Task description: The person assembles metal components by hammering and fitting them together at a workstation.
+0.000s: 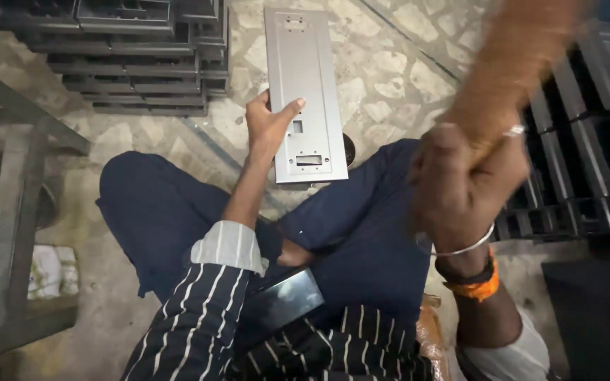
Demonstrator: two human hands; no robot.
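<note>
My left hand (266, 128) holds a long grey metal plate (303, 77) by its left edge, thumb across the face near a small square cut-out. The plate stands lengthwise above my crossed legs in dark blue trousers (361, 233). My right hand (460, 190), with a silver bangle and an orange thread at the wrist, is clasped around another person's hand. That person's blurred forearm (513, 63) comes in from the upper right and wears a ring.
A flat black object (284, 300) lies in my lap. Dark metal parts are stacked at the top left (135, 56) and along the right (587, 141). A grey metal frame (12, 212) stands at the left on the stone floor (390, 77).
</note>
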